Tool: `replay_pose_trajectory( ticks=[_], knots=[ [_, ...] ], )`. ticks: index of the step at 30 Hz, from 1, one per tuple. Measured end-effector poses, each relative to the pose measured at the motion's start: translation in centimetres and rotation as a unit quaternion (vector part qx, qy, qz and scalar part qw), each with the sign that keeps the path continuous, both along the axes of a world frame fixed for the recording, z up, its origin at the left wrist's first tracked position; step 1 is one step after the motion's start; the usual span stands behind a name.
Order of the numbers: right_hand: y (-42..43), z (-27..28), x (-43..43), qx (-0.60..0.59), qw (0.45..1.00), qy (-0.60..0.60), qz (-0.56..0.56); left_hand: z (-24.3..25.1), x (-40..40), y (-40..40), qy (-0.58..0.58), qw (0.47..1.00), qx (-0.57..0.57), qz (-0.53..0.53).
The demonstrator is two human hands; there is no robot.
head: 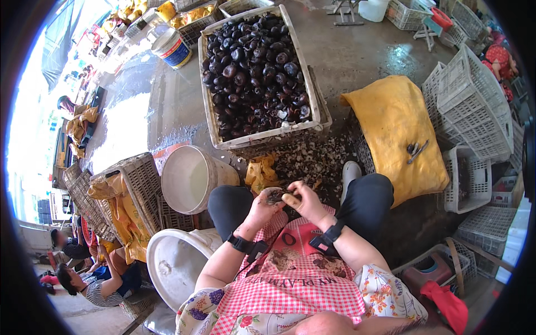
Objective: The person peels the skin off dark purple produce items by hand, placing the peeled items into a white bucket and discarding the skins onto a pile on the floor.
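Observation:
My left hand (263, 205) holds a dark, muddy water chestnut (275, 196) above my knees. My right hand (307, 201) is at its right side, thumb and fingers close to it; whether a tool is in these fingers cannot be told. Ahead stands a white plastic crate (205, 90) heaped with dark water chestnuts (255, 71), a few showing white flesh. Brown and white peelings (318, 159) lie on the floor between the crate and my legs. A checked red apron (293, 289) with mud stains covers my lap.
A white bucket (226, 171) with cloudy liquid and a lidded-looking white tub (176, 264) stand at left. On the right, small tools (416, 151) lie on a yellow sack (398, 113) over a crate. Stacked crates (473, 100) rise beyond it. Other people (100, 289) sit at lower left.

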State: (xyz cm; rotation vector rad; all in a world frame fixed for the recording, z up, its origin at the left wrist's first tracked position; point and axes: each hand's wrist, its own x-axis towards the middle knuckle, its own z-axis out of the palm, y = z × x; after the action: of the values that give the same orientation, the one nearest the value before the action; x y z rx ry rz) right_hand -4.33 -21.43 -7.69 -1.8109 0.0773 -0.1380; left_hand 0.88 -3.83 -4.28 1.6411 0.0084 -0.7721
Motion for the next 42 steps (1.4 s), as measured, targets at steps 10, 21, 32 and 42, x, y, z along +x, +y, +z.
replay_pose_trajectory(
  ticks=[10,21,32,42],
  knots=[
    [0.0,-1.4,0.4,0.061,0.996,0.062,-0.001,-0.1,0.3,0.1,-0.044,0.998,0.013,-0.049],
    [1.4,-1.1,0.3,0.130,0.990,0.055,0.021,0.4,0.4,0.4,-0.016,0.999,0.007,-0.033],
    [0.2,-2.8,0.5,0.125,0.988,0.084,-0.025,-0.2,0.5,0.7,-0.078,0.995,0.045,-0.053],
    [-2.4,-8.8,-0.7,-0.021,0.976,0.150,-0.158,2.4,-0.2,0.5,0.032,0.999,-0.021,-0.029]
  ],
)
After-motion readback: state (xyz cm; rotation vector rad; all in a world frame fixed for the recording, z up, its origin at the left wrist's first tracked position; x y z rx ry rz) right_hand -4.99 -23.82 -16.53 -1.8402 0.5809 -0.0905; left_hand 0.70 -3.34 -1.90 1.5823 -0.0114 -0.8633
